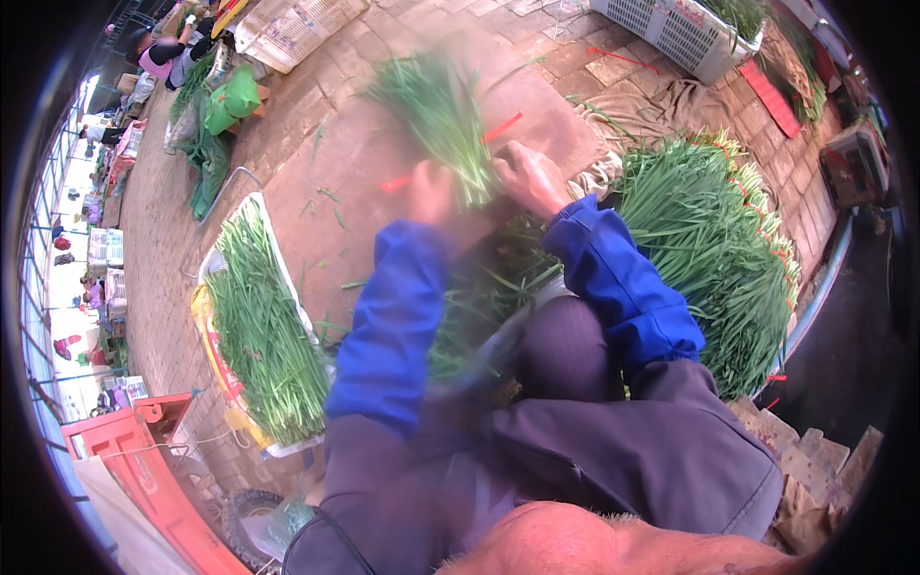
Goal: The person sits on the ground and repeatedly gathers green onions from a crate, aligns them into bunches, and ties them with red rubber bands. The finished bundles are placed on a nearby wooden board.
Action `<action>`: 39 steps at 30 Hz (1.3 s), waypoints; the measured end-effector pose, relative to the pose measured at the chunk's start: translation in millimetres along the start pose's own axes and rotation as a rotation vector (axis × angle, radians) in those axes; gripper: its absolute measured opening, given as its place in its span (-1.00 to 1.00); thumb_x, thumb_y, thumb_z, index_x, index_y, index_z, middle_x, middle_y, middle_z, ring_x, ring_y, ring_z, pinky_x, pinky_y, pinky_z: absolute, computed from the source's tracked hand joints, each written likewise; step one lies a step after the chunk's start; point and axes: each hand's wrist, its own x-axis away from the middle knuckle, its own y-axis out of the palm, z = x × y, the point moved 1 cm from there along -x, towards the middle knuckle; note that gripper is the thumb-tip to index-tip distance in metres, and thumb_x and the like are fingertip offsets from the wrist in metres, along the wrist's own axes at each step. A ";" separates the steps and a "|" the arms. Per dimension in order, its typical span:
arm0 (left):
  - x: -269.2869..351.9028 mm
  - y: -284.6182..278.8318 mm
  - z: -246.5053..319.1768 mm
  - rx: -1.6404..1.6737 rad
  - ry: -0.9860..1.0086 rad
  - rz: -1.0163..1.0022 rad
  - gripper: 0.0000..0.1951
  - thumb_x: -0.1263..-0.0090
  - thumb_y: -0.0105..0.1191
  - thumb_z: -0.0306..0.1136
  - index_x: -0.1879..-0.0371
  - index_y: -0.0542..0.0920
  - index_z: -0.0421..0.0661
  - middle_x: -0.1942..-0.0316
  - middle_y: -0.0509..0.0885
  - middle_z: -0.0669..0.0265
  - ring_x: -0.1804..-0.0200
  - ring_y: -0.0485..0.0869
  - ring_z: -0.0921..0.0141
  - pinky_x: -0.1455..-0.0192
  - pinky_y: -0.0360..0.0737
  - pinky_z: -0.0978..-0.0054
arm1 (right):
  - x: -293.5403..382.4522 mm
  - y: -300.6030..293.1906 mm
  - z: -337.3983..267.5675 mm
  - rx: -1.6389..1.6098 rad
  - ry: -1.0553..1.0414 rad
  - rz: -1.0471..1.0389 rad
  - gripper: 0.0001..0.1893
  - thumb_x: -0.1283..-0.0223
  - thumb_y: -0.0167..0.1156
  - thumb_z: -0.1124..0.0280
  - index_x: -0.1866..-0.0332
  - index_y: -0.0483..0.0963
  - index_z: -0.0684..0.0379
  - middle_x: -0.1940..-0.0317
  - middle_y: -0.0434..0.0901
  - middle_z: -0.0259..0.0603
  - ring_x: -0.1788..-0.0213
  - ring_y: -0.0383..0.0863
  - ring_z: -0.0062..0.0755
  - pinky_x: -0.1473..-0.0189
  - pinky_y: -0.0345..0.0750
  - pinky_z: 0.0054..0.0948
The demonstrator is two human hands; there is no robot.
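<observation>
A bunch of long green leafy stalks (pixel 449 122), which look like garlic chives, lies across the front of a brown board (pixel 345 158), its pale ends towards me. A red tie strip (pixel 503 127) passes at the bunch, one end showing on each side. My left hand (pixel 430 192), blurred, is at the left of the pale stems near the strip's left end; its fingers are not clear. My right hand (pixel 528 176) has its fingers curled at the right side of the stems, close to the strip; what it pinches is hidden.
Tied bunches of the same greens (pixel 711 266) are stacked at my right. A white-rimmed crate of loose greens (pixel 266 323) stands at my left. More loose stalks (pixel 489 295) lie below my forearms. White plastic crates (pixel 683 39) stand beyond the board. A person (pixel 169 54) sits far left.
</observation>
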 end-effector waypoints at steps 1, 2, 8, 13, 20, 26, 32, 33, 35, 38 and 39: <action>1.1 0.3 1.4 0.003 -0.002 -0.008 -0.61 -0.58 0.06 -0.26 -0.30 0.47 -0.15 0.04 0.71 0.29 0.15 0.68 0.45 0.24 0.64 0.45 | -1.5 2.0 1.7 0.014 -0.031 0.017 -0.67 -0.35 0.14 0.17 0.06 0.61 0.24 0.19 0.70 0.15 0.07 0.69 0.20 -0.04 0.57 0.04; 2.2 0.9 3.8 -0.007 -0.008 -0.022 -0.60 -0.58 0.06 -0.26 -0.30 0.47 -0.15 0.02 0.70 0.27 0.13 0.68 0.45 0.21 0.64 0.44 | -2.7 4.2 3.5 0.035 -0.028 -0.015 -0.67 -0.36 0.14 0.15 0.05 0.61 0.22 0.17 0.70 0.14 0.05 0.68 0.19 -0.06 0.57 0.03; 8.8 6.5 17.6 0.043 -0.057 -0.142 -0.57 -0.58 0.05 -0.25 -0.33 0.45 -0.17 -0.13 0.66 0.19 0.01 0.68 0.40 0.09 0.68 0.39 | -4.5 17.0 10.1 0.091 -0.030 -0.064 -0.69 -0.34 0.14 0.16 0.05 0.61 0.18 0.13 0.70 0.10 0.02 0.68 0.16 -0.06 0.58 0.00; 12.9 9.0 28.0 0.119 -0.077 -0.176 -0.57 -0.60 0.00 -0.28 -0.36 0.42 -0.20 -0.20 0.62 0.16 -0.04 0.68 0.36 0.04 0.69 0.36 | -5.1 18.5 13.8 0.064 0.000 -0.090 -0.68 -0.37 0.10 0.17 0.05 0.62 0.20 0.10 0.70 0.11 -0.02 0.67 0.16 -0.10 0.57 -0.01; 44.9 -21.0 81.7 0.207 -0.241 -0.202 -0.50 -0.61 -0.03 -0.27 -0.46 0.36 -0.21 -0.28 0.58 0.14 -0.13 0.68 0.30 0.01 0.71 0.30 | -1.8 11.7 16.8 -0.028 -0.026 -0.045 -0.69 -0.37 0.11 0.21 0.02 0.62 0.21 0.14 0.70 0.12 0.01 0.69 0.14 -0.07 0.58 -0.06; 76.2 -78.7 103.1 0.086 -0.214 -0.316 -0.56 -0.62 -0.01 -0.23 -0.38 0.48 -0.17 -0.12 0.68 0.18 0.00 0.72 0.32 0.00 0.71 0.33 | 7.2 1.5 31.4 -0.192 -0.107 0.010 -0.68 -0.41 0.15 0.28 -0.06 0.62 0.29 0.06 0.72 0.14 -0.05 0.70 0.10 -0.13 0.59 -0.11; 146.8 -191.2 88.4 0.091 -0.031 -0.092 -0.61 -0.58 0.06 -0.24 -0.24 0.59 -0.21 -0.03 0.73 0.20 0.04 0.72 0.41 -0.05 0.66 0.40 | 43.7 -36.7 -2.2 -0.290 0.031 -0.235 -0.63 -0.49 0.09 0.21 -0.07 0.61 0.34 0.25 0.72 -0.13 0.21 0.69 -0.41 0.14 0.56 -0.41; 159.8 -210.4 83.6 0.042 -0.034 -0.030 -0.62 -0.58 0.06 -0.24 -0.23 0.60 -0.23 -0.02 0.73 0.21 0.04 0.71 0.42 -0.07 0.65 0.41 | 51.9 -41.8 -14.0 -0.271 -0.010 -0.263 -0.61 -0.49 0.08 0.19 -0.07 0.61 0.33 0.30 0.69 -0.17 0.26 0.63 -0.45 0.20 0.53 -0.42; 191.7 -254.8 69.7 -0.003 0.002 0.075 -0.62 -0.57 0.07 -0.26 -0.20 0.61 -0.26 -0.01 0.74 0.22 0.03 0.71 0.44 -0.10 0.63 0.44 | 69.5 -52.7 -37.2 -0.206 -0.019 -0.336 -0.62 -0.49 0.09 0.19 -0.09 0.60 0.32 0.34 0.66 -0.26 0.32 0.57 -0.51 0.24 0.51 -0.44; 245.9 -319.2 39.8 0.023 -0.112 0.238 -0.64 -0.58 0.06 -0.29 -0.21 0.61 -0.25 0.02 0.77 0.21 0.04 0.71 0.45 -0.11 0.62 0.46 | 93.5 -58.7 -71.8 -0.222 -0.022 -0.463 -0.62 -0.49 0.09 0.20 -0.13 0.59 0.30 0.35 0.60 -0.38 0.37 0.47 -0.64 0.29 0.44 -0.54; 265.4 -339.8 29.1 0.022 -0.154 0.284 -0.65 -0.59 0.05 -0.30 -0.21 0.61 -0.25 0.03 0.77 0.21 0.04 0.71 0.45 -0.10 0.63 0.46 | 100.6 -57.9 -83.5 -0.211 -0.066 -0.482 -0.63 -0.49 0.08 0.21 -0.13 0.58 0.30 0.35 0.61 -0.38 0.37 0.46 -0.64 0.29 0.44 -0.54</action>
